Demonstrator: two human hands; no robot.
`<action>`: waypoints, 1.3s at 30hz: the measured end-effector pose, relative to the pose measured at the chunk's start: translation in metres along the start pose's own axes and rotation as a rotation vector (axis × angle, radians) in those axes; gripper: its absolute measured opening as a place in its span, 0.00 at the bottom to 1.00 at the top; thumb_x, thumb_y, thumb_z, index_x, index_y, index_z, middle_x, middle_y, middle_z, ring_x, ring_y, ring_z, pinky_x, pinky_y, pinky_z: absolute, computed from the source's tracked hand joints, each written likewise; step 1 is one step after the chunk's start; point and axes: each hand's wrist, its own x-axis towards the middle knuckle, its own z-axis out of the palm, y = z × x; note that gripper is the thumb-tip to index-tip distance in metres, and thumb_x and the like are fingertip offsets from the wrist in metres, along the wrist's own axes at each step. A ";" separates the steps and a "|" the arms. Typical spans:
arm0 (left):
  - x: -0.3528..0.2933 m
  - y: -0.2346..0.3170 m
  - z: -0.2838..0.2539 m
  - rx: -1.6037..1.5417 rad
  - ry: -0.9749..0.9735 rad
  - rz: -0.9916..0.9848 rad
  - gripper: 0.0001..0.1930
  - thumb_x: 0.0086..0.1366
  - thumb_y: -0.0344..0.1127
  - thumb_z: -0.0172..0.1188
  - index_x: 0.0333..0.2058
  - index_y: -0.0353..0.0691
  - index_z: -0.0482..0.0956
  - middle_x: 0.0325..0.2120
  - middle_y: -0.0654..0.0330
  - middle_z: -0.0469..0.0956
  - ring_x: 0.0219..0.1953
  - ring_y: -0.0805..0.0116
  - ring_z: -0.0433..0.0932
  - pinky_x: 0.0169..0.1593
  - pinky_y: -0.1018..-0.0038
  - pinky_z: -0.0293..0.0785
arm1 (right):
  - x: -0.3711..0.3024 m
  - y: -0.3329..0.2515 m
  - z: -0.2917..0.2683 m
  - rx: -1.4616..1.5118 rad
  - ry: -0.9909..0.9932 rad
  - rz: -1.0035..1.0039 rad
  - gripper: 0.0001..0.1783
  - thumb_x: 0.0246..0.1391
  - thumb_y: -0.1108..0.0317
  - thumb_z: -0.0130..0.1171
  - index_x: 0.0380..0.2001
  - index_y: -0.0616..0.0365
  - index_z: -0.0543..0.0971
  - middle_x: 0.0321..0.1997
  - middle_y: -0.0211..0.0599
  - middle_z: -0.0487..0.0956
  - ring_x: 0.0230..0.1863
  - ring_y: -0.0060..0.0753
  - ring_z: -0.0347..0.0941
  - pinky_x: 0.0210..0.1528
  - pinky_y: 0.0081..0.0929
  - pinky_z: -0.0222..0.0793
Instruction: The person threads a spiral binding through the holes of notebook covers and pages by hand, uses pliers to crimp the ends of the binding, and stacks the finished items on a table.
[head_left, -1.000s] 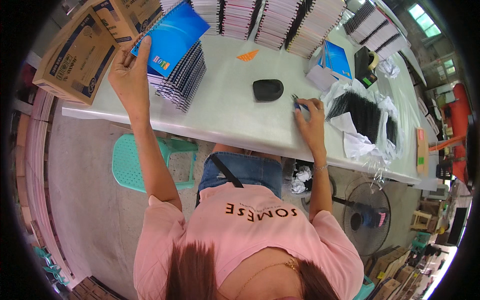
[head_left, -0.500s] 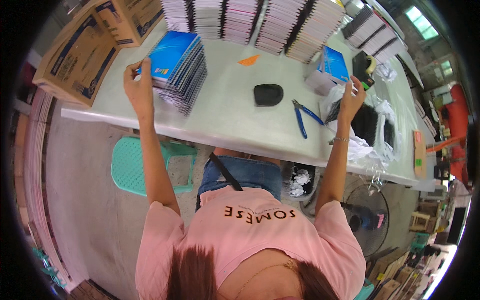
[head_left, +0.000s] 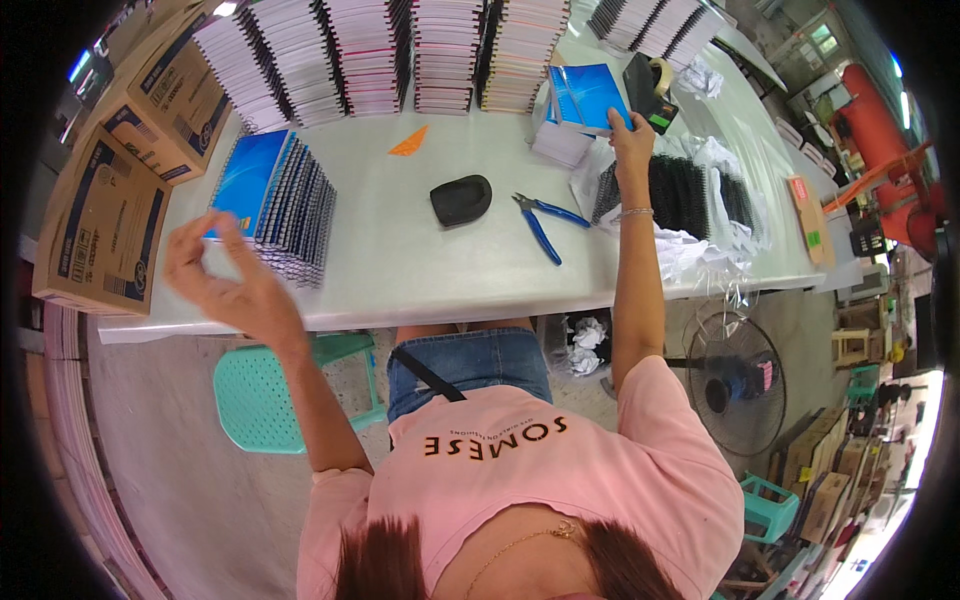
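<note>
My left hand (head_left: 228,275) is open, its fingers spread and blurred, just in front of a stack of blue-covered spiral notebooks (head_left: 296,205) at the left of the table. It holds nothing. At the right, my right hand (head_left: 632,150) pinches the near right corner of a blue cover (head_left: 590,92). That cover lies on a small pile of white paper (head_left: 560,145). Blue-handled cutting pliers (head_left: 543,232) lie with handles spread, left of my right hand. Beside them is a black rounded pad (head_left: 461,200).
Tall stacks of bound paper (head_left: 370,60) line the table's far side. Cardboard boxes (head_left: 105,225) stand at the left. Black spiral coils (head_left: 672,195) lie in crumpled white paper at the right, near a tape dispenser (head_left: 650,90). An orange scrap (head_left: 409,142) lies mid-table. A green stool (head_left: 258,395) stands below.
My left hand has come off the notebook stack, toward me, and opened. My right hand has closed on the blue cover's corner. The whole view has shifted.
</note>
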 end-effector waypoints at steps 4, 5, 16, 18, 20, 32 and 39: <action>-0.044 0.035 0.052 -0.328 -0.455 -0.108 0.09 0.63 0.30 0.61 0.41 0.38 0.75 0.41 0.59 0.72 0.46 0.66 0.69 0.54 0.70 0.64 | -0.034 -0.034 -0.003 0.081 0.184 -0.173 0.12 0.51 0.64 0.65 0.30 0.64 0.79 0.22 0.31 0.76 0.23 0.20 0.67 0.28 0.24 0.64; -0.054 0.045 0.064 -0.422 -0.553 -0.208 0.14 0.64 0.33 0.60 0.47 0.38 0.73 0.44 0.59 0.72 0.48 0.67 0.69 0.54 0.71 0.64 | -0.048 -0.050 -0.005 0.146 0.138 -0.123 0.12 0.51 0.65 0.65 0.29 0.63 0.79 0.22 0.30 0.77 0.24 0.18 0.66 0.28 0.23 0.63; -0.124 0.068 0.132 -0.926 -0.916 -0.792 0.27 0.71 0.43 0.53 0.63 0.37 0.58 0.54 0.58 0.68 0.54 0.67 0.68 0.59 0.70 0.63 | -0.151 -0.069 -0.031 0.451 -0.506 0.118 0.09 0.56 0.67 0.63 0.38 0.57 0.78 0.31 0.24 0.74 0.32 0.14 0.69 0.34 0.17 0.65; -0.116 0.063 0.121 -0.792 -0.988 -0.693 0.25 0.71 0.42 0.52 0.61 0.35 0.61 0.53 0.58 0.69 0.54 0.67 0.68 0.59 0.72 0.62 | -0.103 -0.046 -0.067 0.120 -0.382 -0.043 0.10 0.56 0.68 0.63 0.42 0.54 0.79 0.35 0.25 0.76 0.35 0.16 0.70 0.38 0.17 0.68; -0.106 0.061 0.109 -0.678 -1.100 -0.612 0.22 0.71 0.41 0.52 0.58 0.34 0.65 0.51 0.58 0.70 0.52 0.67 0.69 0.58 0.73 0.61 | -0.040 0.000 -0.111 -0.077 -0.041 -0.190 0.12 0.54 0.64 0.64 0.41 0.55 0.79 0.34 0.29 0.76 0.34 0.21 0.71 0.38 0.24 0.69; -0.082 0.041 0.044 0.275 -1.414 0.252 0.12 0.61 0.23 0.51 0.44 0.38 0.72 0.39 0.56 0.71 0.45 0.58 0.70 0.57 0.61 0.59 | 0.093 0.173 -0.235 -1.109 0.043 -0.051 0.12 0.46 0.67 0.60 0.34 0.60 0.77 0.45 0.55 0.75 0.46 0.60 0.73 0.49 0.47 0.71; -0.108 0.044 0.038 0.393 -1.285 0.267 0.13 0.61 0.24 0.52 0.45 0.42 0.72 0.42 0.58 0.68 0.52 0.59 0.66 0.66 0.51 0.46 | 0.112 0.185 -0.241 -1.094 -0.027 -0.018 0.08 0.47 0.74 0.52 0.30 0.62 0.79 0.39 0.61 0.77 0.44 0.64 0.75 0.48 0.52 0.72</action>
